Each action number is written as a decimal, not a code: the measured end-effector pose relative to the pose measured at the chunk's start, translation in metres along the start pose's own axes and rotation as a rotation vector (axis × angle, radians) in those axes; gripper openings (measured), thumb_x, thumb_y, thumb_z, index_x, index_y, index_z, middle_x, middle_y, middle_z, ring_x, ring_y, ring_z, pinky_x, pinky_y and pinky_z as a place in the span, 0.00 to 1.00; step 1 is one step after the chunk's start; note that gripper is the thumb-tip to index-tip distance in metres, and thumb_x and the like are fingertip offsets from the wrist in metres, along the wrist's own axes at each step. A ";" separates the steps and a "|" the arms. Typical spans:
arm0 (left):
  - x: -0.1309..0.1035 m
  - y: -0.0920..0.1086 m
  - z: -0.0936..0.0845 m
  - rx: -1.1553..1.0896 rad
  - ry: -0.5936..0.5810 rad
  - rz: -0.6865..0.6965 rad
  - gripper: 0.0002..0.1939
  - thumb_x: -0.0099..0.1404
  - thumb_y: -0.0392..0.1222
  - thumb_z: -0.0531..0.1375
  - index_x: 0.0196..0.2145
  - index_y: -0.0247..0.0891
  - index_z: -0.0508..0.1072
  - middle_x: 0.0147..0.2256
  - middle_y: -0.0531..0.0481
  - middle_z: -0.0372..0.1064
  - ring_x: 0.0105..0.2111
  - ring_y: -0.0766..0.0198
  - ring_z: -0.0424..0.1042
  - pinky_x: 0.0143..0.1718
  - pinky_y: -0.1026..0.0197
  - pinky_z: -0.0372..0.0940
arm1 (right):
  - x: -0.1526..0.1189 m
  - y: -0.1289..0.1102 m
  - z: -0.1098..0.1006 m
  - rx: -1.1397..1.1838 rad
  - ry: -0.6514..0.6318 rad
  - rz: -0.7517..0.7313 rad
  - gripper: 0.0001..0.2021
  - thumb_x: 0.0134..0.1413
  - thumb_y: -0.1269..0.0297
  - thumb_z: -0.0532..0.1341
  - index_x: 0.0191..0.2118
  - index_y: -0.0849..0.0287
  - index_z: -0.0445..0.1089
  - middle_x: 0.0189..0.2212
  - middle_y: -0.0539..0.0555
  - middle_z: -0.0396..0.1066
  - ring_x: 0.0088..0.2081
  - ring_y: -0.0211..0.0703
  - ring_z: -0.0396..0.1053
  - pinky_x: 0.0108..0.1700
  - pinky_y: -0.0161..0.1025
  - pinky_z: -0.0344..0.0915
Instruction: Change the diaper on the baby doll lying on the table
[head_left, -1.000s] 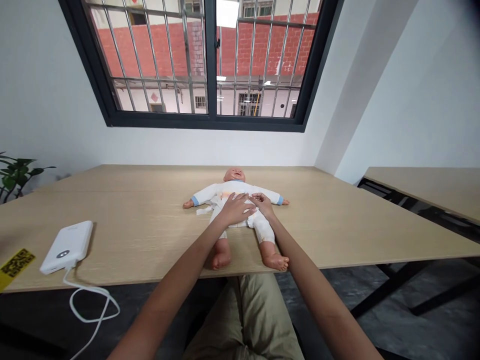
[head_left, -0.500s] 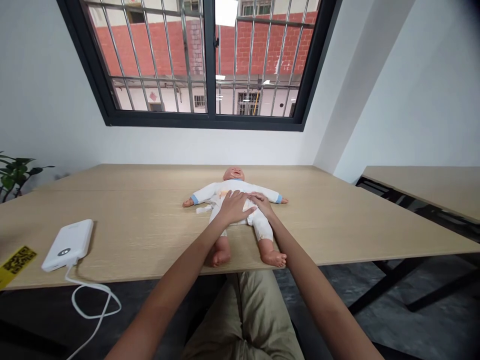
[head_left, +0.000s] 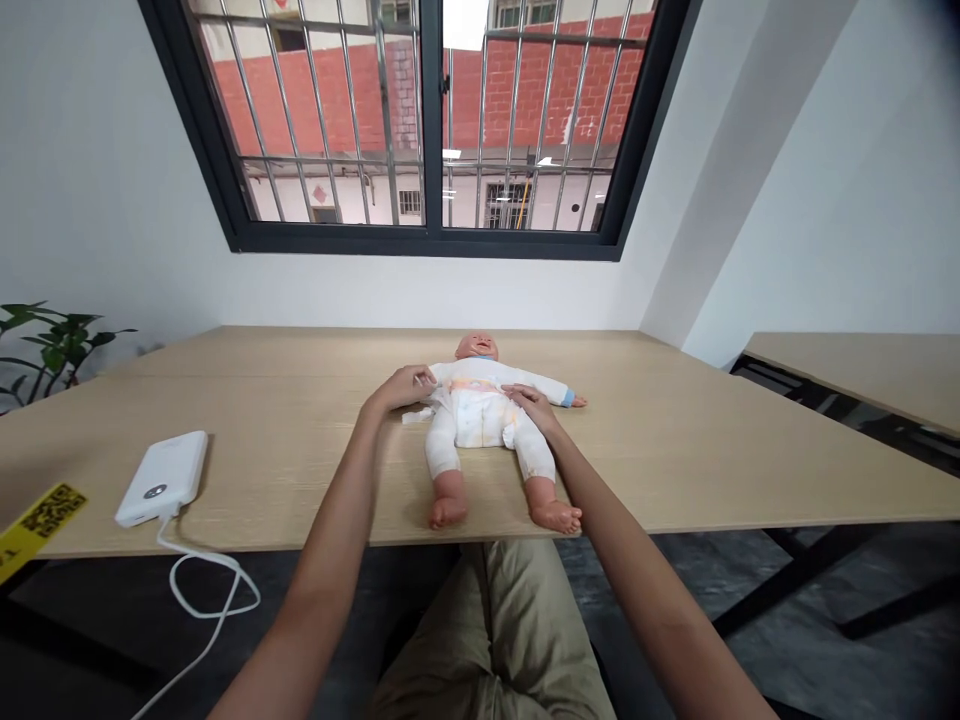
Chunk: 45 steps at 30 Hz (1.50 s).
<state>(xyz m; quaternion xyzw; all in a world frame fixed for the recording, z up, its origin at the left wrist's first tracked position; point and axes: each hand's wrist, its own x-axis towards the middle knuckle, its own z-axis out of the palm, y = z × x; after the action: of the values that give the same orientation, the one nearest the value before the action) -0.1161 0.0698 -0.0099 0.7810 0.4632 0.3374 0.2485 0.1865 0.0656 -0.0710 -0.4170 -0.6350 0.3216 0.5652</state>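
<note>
A baby doll (head_left: pixel 480 375) in a white suit with blue cuffs lies face up on the table, its bare feet toward me. Around its hips is a white diaper (head_left: pixel 481 418), with a loose white tab (head_left: pixel 417 415) sticking out on the left. My left hand (head_left: pixel 407 386) is at the doll's sleeve on the left, fingers curled together near the side of the diaper; what they pinch is too small to name. My right hand (head_left: pixel 531 402) rests with its fingers spread on the right side of the diaper's waist.
On the wooden table (head_left: pixel 285 450) a white power bank (head_left: pixel 166 478) lies at the left, its white cable (head_left: pixel 217 610) hanging over the front edge. A yellow label (head_left: pixel 37 530) and a plant (head_left: pixel 60 350) are further left. Another table (head_left: pixel 862 375) stands at the right.
My left hand has moved left from the diaper's front to the doll's side, and its fingers have curled. My right hand remains at the waist. The view has shifted slightly.
</note>
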 end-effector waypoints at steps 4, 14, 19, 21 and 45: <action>-0.005 -0.012 0.000 0.115 -0.244 -0.299 0.16 0.40 0.34 0.66 0.31 0.37 0.72 0.21 0.57 0.66 0.20 0.67 0.64 0.21 0.67 0.57 | 0.000 -0.001 0.001 0.001 -0.002 0.015 0.09 0.50 0.62 0.63 0.36 0.58 0.78 0.43 0.56 0.76 0.49 0.47 0.70 0.58 0.45 0.61; -0.006 -0.014 -0.001 0.237 -0.007 -0.257 0.03 0.43 0.31 0.61 0.18 0.36 0.69 0.19 0.53 0.66 0.23 0.65 0.64 0.27 0.64 0.57 | -0.001 -0.005 -0.002 -0.034 -0.005 0.022 0.10 0.50 0.61 0.62 0.36 0.58 0.78 0.44 0.58 0.76 0.50 0.49 0.70 0.59 0.47 0.60; 0.005 -0.007 0.004 0.024 0.262 -0.038 0.06 0.53 0.41 0.57 0.28 0.36 0.70 0.33 0.47 0.72 0.35 0.62 0.69 0.40 0.62 0.63 | -0.001 -0.008 0.001 -0.035 0.004 0.021 0.09 0.52 0.61 0.62 0.35 0.58 0.77 0.45 0.57 0.75 0.49 0.47 0.71 0.58 0.45 0.62; 0.009 -0.003 0.012 -0.209 0.264 0.068 0.09 0.53 0.45 0.59 0.29 0.36 0.69 0.36 0.45 0.73 0.37 0.61 0.70 0.42 0.60 0.63 | 0.000 -0.009 0.003 -0.039 0.006 0.032 0.09 0.56 0.61 0.61 0.37 0.60 0.76 0.44 0.57 0.75 0.48 0.45 0.71 0.56 0.46 0.64; 0.017 0.014 0.065 -0.232 0.195 0.155 0.04 0.59 0.39 0.56 0.30 0.37 0.68 0.33 0.50 0.68 0.37 0.62 0.66 0.44 0.60 0.61 | -0.006 -0.016 0.001 -0.053 0.034 0.025 0.15 0.63 0.58 0.58 0.49 0.61 0.69 0.49 0.57 0.69 0.47 0.44 0.69 0.50 0.48 0.68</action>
<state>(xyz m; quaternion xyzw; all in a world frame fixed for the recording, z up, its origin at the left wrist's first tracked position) -0.0530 0.0738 -0.0369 0.7439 0.3816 0.4810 0.2640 0.1834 0.0534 -0.0595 -0.4453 -0.6283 0.3044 0.5606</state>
